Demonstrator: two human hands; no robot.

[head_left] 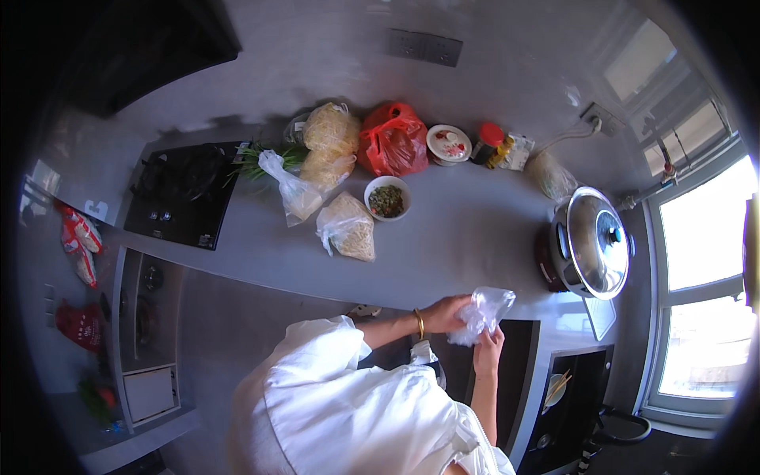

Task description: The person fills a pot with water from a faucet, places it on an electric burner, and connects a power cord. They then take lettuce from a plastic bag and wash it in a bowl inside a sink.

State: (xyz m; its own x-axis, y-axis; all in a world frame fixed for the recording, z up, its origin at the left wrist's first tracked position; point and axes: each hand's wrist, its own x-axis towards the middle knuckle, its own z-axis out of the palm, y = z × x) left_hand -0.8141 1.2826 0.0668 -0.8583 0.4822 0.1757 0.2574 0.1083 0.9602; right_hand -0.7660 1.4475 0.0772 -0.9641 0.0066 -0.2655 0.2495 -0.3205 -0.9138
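Note:
A crumpled clear plastic bag is between my two hands, just off the counter's front edge. My left hand, with a gold bangle at its wrist, is closed on the bag's left side. My right hand pinches its lower edge. On the grey counter, farther left, lies a tied bag of pale noodle-like strands. Behind that bag stands a white bowl of chopped greens and red bits.
A large lidded steel pot stands at the right. Along the wall are a red plastic bag, a lidded floral container, a red-capped jar and more filled bags. A black gas hob is at the left; a sink with a bowl lies lower right.

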